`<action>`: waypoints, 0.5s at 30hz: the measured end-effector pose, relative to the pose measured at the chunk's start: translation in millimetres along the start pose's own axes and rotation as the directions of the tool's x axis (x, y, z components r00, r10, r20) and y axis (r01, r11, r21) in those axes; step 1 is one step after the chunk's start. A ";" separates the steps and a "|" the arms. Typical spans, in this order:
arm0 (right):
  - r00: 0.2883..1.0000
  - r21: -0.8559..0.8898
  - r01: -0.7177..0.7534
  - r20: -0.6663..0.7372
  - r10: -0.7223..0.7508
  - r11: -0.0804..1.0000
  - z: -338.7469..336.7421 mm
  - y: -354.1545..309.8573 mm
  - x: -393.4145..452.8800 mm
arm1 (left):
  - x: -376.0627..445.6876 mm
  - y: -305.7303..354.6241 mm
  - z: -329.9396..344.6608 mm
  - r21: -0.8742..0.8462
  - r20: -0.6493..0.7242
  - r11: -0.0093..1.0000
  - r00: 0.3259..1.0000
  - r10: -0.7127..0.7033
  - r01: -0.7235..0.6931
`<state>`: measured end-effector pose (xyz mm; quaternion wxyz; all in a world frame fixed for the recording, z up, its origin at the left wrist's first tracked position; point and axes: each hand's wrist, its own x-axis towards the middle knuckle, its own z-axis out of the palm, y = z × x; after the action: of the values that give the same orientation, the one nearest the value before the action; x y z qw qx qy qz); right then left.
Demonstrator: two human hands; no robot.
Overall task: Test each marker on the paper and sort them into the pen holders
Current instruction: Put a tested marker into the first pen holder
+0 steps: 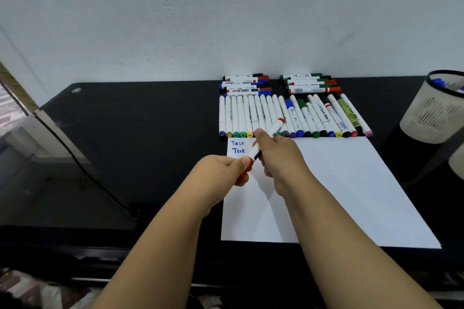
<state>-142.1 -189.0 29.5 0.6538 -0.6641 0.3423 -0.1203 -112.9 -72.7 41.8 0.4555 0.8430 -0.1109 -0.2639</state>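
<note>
Hands (251, 165) gripping marker (270, 134), over paper (351, 195) edge

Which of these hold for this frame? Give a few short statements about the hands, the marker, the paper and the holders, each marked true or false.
1. The white sheet of paper bears the word "Test" twice in blue. True.
2. The right hand holds the white marker with red ends by its barrel. True.
3. The left hand lies flat on the black desk. False: its fingers pinch the marker's red cap end.
4. The white mesh pen holder stands at the desk's left edge. False: it stands at the right edge.
5. The row of markers lies beyond the paper's far edge. True.
</note>
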 end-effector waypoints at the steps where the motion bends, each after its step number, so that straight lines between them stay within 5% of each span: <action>1: 1.000 -0.001 -0.001 -0.005 0.001 1.000 0.1 -0.5 0.1 | -0.8 1.0 0.9 0.027 -0.016 1.000 1.000 -0.001 0.001; 5: 1.000 0.002 0.013 0.012 -0.013 1.000 3.8 0.3 -1.3 | 0.3 0.1 -1.2 0.012 0.000 1.000 1.000 0.000 0.000; 10: 0.996 0.053 0.002 -0.084 0.002 0.999 -20.9 -7.2 11.8 | -11.5 -11.6 -19.6 -0.255 0.230 0.963 0.973 -0.031 0.091; 15: 0.997 0.160 -0.037 -0.062 0.047 0.986 -32.8 -4.7 15.9 | -9.3 -13.1 -24.4 -0.098 0.093 0.990 0.991 -0.096 0.105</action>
<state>-148.9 -224.9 33.3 0.6954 -0.5982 0.3667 -0.1551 -108.1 -44.1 45.0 0.4792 0.8104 -0.0746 -0.3288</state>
